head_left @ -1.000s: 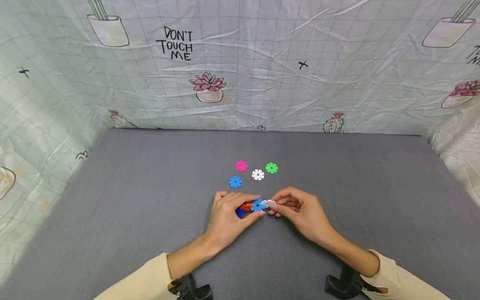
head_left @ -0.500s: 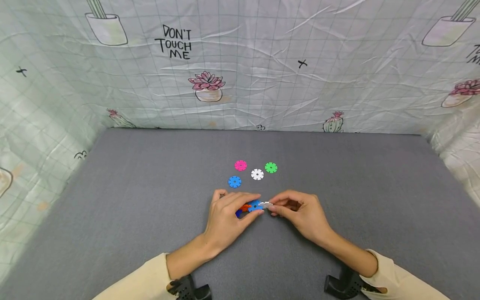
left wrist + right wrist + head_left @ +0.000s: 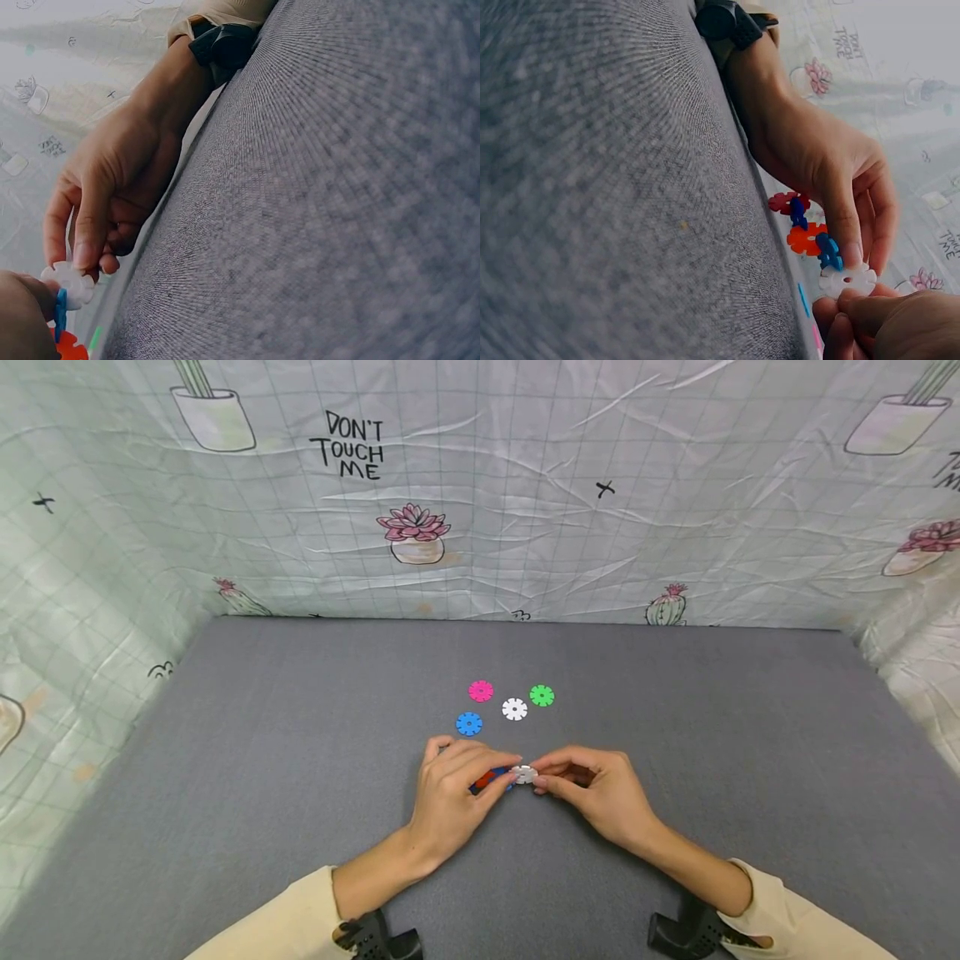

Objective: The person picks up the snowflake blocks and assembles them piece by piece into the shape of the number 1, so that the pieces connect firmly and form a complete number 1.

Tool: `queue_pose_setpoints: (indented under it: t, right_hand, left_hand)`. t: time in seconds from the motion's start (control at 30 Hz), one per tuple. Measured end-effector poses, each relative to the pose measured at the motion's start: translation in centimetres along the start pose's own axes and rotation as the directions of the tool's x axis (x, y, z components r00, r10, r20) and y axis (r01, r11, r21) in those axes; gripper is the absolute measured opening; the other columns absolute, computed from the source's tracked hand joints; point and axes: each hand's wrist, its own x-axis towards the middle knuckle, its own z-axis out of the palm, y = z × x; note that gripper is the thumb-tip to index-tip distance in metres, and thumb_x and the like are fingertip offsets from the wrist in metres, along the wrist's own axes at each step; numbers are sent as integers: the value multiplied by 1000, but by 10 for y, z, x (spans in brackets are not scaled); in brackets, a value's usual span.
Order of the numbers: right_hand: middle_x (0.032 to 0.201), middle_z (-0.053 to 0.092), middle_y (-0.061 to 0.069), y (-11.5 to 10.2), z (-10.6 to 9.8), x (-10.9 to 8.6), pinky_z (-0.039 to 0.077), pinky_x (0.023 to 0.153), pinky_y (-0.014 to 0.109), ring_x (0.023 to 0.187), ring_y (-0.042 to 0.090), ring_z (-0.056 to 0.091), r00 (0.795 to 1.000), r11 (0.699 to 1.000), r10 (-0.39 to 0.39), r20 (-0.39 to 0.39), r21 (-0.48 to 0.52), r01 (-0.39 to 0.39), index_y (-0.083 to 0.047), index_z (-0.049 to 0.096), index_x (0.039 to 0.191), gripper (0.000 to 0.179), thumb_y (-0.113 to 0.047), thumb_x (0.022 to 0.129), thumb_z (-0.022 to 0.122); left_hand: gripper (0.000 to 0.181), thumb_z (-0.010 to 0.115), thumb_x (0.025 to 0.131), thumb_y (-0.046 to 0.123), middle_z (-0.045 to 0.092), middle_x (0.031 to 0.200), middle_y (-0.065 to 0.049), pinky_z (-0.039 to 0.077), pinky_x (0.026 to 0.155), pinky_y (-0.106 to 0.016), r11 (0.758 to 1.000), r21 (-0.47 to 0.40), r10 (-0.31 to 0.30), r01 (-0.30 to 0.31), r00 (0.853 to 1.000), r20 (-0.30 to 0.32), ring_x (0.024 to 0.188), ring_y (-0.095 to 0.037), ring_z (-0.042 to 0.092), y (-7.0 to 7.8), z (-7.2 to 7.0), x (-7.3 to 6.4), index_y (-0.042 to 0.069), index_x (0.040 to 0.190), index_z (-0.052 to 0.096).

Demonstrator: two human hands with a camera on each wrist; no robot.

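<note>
My left hand (image 3: 453,789) pinches a short chain of interlocked notched plastic discs near its right end. The right wrist view shows the chain: a red disc (image 3: 781,202), a dark blue disc (image 3: 799,214), an orange disc (image 3: 804,239), a light blue disc (image 3: 828,252) and a white disc (image 3: 847,280) at the end. From the other side, the thumb and fingers of my right hand (image 3: 600,789) pinch the white disc's edge. White and light blue discs are joined at an angle. In the head view, my left fingers cover much of the chain.
Beyond my hands, loose notched discs lie flat on the grey table (image 3: 300,735): pink (image 3: 481,691), blue (image 3: 469,724), white (image 3: 514,709) and green (image 3: 542,696). A printed cloth (image 3: 510,527) hangs behind and at both sides.
The chain has turned in my hands: the light blue disc, facing up before, is now mostly hidden, and the white disc shows its face. My right hand has shifted slightly left.
</note>
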Motion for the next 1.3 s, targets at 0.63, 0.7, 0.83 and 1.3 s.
queue_pose_setpoints:
  t: [0.63,0.7,0.83,1.3]
  right_hand:
    - [86,70,-6,18,-9,6,53,61,26,70,12,67,1000,992,15,-18,-125,-17,-14,72,96,16,-9,82,75]
    - [87,70,-6,18,-12,9,53,61,25,71,11,67,999,987,21,-34,-158,-26,-14,72,97,16,-10,82,75]
    - [88,71,-5,20,-20,17,52,62,25,72,11,66,997,976,43,-64,-209,-55,-12,72,98,15,-13,83,74]
    - [90,69,0,40,-36,60,49,66,27,80,13,63,984,915,77,-164,-381,-135,-14,72,104,22,-15,82,77]
  left_hand:
    - [16,80,75,6,70,82,6,43,66,-29,1000,-2,22,-22,998,-50,77,-10,63,2,0,2,11,90,76]
    - [15,80,75,6,69,83,6,44,66,-29,1000,-3,18,-18,999,-51,78,-10,63,2,0,2,11,89,76]
    - [14,80,76,6,69,84,5,46,65,-29,1000,-12,9,-9,999,-42,80,-11,63,1,0,2,10,89,75]
    - [15,79,77,3,70,83,5,51,68,-24,999,-38,-13,13,1000,-1,78,-9,64,2,2,-2,11,88,74]
